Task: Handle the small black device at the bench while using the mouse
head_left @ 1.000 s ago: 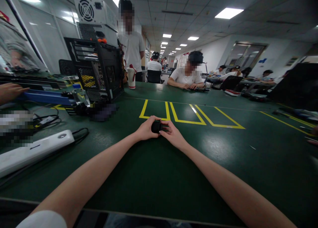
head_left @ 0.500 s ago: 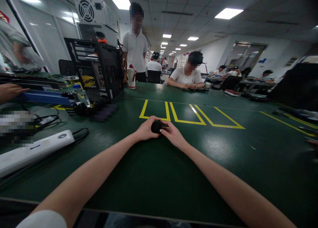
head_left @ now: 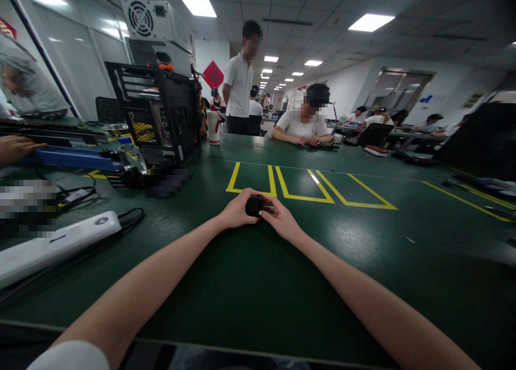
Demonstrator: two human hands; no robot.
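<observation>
We are pinching a small black object (head_left: 253,205) between left hand (head_left: 237,212) and right hand (head_left: 281,221), each grip clenched on it, mid-counter (head_left: 250,311) well off the near edge by the yellow tape boxes (head_left: 282,190); it is looking light, rigid, maybe slick, so opposite sides are seeming the best hold.

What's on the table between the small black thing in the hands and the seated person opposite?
Only yellow tape outlines on the green table; from the small black thing to the seated person it is otherwise bare, in the head view.
</observation>
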